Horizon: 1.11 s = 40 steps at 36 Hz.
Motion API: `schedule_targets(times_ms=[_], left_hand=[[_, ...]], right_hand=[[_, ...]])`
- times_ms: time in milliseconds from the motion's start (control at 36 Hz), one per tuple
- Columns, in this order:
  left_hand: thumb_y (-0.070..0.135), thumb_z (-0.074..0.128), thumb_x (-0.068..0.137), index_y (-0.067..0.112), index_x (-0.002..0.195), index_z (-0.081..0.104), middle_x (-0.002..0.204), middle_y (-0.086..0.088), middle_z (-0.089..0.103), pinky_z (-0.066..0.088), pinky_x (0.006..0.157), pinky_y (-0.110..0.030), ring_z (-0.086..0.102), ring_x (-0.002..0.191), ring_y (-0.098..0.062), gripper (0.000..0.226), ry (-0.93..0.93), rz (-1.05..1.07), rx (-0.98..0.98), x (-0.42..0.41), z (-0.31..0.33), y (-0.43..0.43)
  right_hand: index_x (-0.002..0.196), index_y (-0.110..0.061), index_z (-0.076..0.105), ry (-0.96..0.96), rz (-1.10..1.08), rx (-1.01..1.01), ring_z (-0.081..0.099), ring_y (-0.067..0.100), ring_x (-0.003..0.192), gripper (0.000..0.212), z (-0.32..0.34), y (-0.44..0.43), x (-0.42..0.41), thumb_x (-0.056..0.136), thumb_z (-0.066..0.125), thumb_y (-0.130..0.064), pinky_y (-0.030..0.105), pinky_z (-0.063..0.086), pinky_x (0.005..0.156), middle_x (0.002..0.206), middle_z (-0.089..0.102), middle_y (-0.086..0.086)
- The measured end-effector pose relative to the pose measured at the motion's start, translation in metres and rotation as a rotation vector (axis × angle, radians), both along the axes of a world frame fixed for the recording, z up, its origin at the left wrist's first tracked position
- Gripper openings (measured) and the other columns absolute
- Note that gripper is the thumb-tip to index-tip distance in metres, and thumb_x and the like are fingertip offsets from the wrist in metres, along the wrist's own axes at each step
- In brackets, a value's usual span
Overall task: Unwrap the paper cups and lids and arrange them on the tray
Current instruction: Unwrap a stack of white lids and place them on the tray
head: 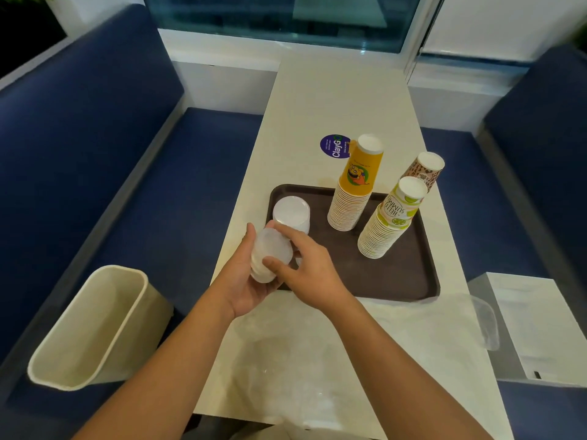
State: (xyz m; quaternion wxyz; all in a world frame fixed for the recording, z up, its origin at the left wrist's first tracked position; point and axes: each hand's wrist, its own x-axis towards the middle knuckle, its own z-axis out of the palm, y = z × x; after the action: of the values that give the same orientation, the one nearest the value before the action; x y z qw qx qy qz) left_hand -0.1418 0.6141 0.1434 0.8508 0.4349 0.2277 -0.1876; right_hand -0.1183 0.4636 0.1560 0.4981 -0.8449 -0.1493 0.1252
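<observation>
Bin (89,328): stands on the blue bench at far left, off the tabletop (333,100), mouth tilted toward the camera. Not involved in the coming move.

Left hand (244,277): grasping a held stack of clear lids (270,258) from below and behind, thumb up along its far-left edge. The stack's long axis is tilted, top leaning away toward the tray (397,281).

Placed lid stack (291,214): upright in the tray's near-left corner, just beyond the held stack and seemingly touching it in this view; true contact cannot be confirmed.

Right hand (305,265): fingers closed on the held stack's right side and top, over the tray's near-left edge. Both hands equally near; the left bears the weight.

Judgement: the held stack must travel forward and slightly right, then be stood upright beside the placed one.

Cup stacks, upside down: yellow (355,188), lime (390,220) on the tray; brown (427,171) behind, base hidden.

Loose clear wrap (444,322): on the tabletop nearside.
</observation>
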Motion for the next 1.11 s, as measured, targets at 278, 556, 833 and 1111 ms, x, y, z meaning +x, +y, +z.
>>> schedule_targets(times_ms=[278,556,833,1111], left_hand=[[0.072,0.046,0.096,0.044,0.135,0.067,0.123,-0.014,0.072,0.056,0.08,-0.035,0.065,0.089,-0.024,0.052,-0.004,0.05,-0.147,0.008,-0.013,0.011],[0.071,0.049,0.094,0.041,0.135,0.067,0.121,-0.019,0.072,0.058,0.074,-0.032,0.067,0.086,-0.024,0.054,0.011,0.068,-0.194,0.014,-0.023,0.016],[0.071,0.05,0.094,0.041,0.135,0.067,0.124,-0.019,0.071,0.059,0.072,-0.033,0.067,0.087,-0.024,0.054,0.018,0.05,-0.167,0.016,-0.023,0.015],[0.075,0.044,0.093,0.044,0.135,0.066,0.132,-0.013,0.07,0.054,0.098,-0.042,0.068,0.11,-0.025,0.057,-0.012,-0.002,-0.099,0.013,-0.013,0.007]], right_hand=[[0.148,-0.032,0.049,-0.021,-0.209,-0.007,0.051,0.01,0.128,0.068,-0.013,-0.019,0.027,0.088,0.075,-0.05,0.037,0.051,0.106,0.144,0.054,-0.012],[0.155,-0.034,0.039,0.026,-0.116,-0.613,0.037,0.03,0.141,0.073,-0.078,-0.034,0.054,0.091,0.072,-0.048,0.054,0.041,0.115,0.158,0.044,-0.002],[0.155,-0.036,0.037,-0.032,-0.073,-0.69,0.033,0.03,0.141,0.073,-0.092,-0.031,0.054,0.092,0.07,-0.052,0.051,0.04,0.116,0.157,0.036,0.002],[0.147,-0.039,0.045,-0.105,0.085,-0.084,0.036,0.006,0.132,0.062,-0.029,-0.015,0.023,0.092,0.064,-0.059,0.033,0.04,0.11,0.146,0.044,-0.018]])
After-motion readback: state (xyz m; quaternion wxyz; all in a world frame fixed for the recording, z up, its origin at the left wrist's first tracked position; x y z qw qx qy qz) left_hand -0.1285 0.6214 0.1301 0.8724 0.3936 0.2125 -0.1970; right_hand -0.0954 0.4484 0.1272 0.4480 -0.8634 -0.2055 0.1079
